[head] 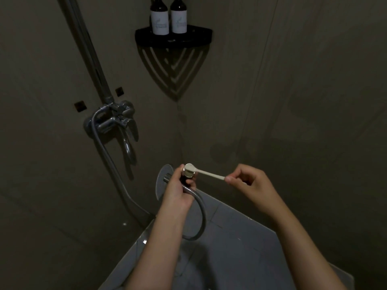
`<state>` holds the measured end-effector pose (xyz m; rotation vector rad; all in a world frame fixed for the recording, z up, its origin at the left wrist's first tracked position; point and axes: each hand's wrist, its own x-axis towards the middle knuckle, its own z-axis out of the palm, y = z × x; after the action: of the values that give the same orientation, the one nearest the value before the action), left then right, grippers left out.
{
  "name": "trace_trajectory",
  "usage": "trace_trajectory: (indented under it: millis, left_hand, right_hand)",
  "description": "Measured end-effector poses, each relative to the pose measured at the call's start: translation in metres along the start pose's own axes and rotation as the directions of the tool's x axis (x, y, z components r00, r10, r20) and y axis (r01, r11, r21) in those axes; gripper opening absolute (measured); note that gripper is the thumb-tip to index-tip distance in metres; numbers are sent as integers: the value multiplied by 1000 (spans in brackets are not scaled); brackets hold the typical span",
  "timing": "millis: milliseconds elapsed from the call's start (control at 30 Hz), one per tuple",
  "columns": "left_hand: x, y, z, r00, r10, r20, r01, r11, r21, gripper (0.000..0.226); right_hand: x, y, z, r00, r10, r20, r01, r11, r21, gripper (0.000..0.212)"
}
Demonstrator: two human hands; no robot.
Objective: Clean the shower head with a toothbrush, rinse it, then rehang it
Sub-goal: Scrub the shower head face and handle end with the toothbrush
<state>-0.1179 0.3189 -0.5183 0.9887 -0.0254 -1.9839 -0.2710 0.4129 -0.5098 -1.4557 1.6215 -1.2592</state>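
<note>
Head: left hand [178,191] grips shower head [189,171]; right hand [249,183] pinches toothbrush [206,174].

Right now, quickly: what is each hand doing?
Left hand: grips the shower head.
Right hand: pinches the toothbrush handle.

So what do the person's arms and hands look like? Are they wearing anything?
Both are bare. The left hand and right hand have no gloves, and no rings show on the fingers. The left arm and right arm show no sleeves, watch or bands. The light is dim, so tiny marks can't be told.
</note>
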Motion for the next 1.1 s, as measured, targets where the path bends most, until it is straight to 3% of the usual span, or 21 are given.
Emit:
trace_trajectory:
  millis: [233,367,433,533,633,767,933,1100]
  left_hand:
    - [-3,-3,1,1000,1,16,-1,1000,10,19]
    - [1,-6,-3,999,42,2,-42,991,126,19]
    - [6,-12,-7,992,129,9,-128,968,215,22]
    - [4,-18,-11,944,296,145,-330,848,416,39]
    - [3,-17,-11,851,415,320,-523,629,576,46]
    - [-1,-11,-8,753,427,501,-654,396,645,42]
    - [-4,-28,-9,747,377,547,-660,330,674,32]
    - [0,-39,-12,703,392,593,-698,224,680,16]
  right_hand:
    - [-1,6,-5,992,31,-121,-33,999,-14,15]
    - [-1,3,-11,988,53,-148,-49,998,36,16]
    - [0,2,-10,991,69,-113,-63,996,56,17]
    - [1,3,-9,990,80,-113,-74,996,59,16]
    - [1,6,-10,986,86,-140,-74,994,83,14]
    - [5,5,-13,981,51,-189,-33,995,97,10]
    - [13,-7,-16,958,-37,-284,64,994,87,5]
    - [21,-16,-12,938,-141,-316,130,990,-57,13]
